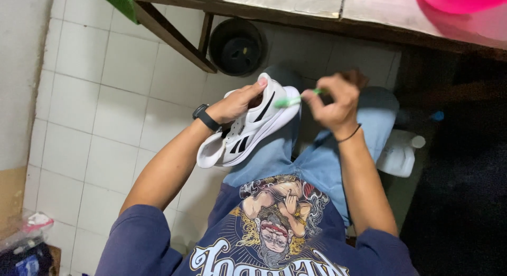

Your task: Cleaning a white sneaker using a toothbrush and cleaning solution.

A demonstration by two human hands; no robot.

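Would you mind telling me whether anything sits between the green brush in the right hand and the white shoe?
Nothing visible does. The left hand holds the white shoe over the lap, and the green brush in the right hand already reaches the shoe's front end.

White plastic jug point(397, 154) with white cap on floor at right, crumpled clear plastic wrappers point(29, 228) at lower left

1 head camera, looking steeply down, close over lap and tiled floor point(95, 96).
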